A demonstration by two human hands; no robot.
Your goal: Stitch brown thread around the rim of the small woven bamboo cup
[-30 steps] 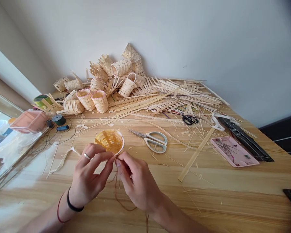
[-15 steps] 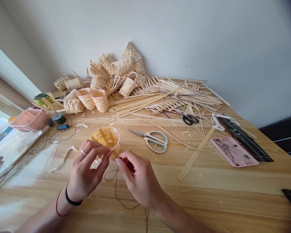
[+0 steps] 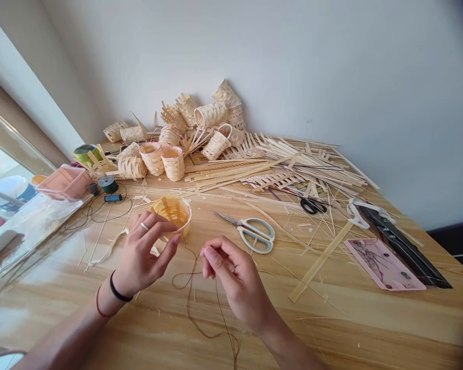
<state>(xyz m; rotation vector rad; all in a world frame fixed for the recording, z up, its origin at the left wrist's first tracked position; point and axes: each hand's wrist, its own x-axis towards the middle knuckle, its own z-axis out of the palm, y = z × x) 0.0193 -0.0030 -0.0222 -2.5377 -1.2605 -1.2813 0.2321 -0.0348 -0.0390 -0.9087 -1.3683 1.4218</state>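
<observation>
The yellow basket (image 3: 173,209), left of the white-handled scissors (image 3: 239,223), looks light and springy, best taken by its firmer rim (image 3: 189,216), which the left hand (image 3: 144,257) pinches while the right hand's (image 3: 233,280) fingertips press together near brown thread (image 3: 189,308).

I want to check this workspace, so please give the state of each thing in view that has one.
Left hand: at yellow basket, grip unclear
Right hand: fingertips pinched together
Yellow basket: open-topped
Thread: slack
White scissors: closed
Black scissors: blades partly covered
Pink tray: open, holding small items
Handled basket: tilted
Green spool: standing
Blue spool: lying down
</observation>
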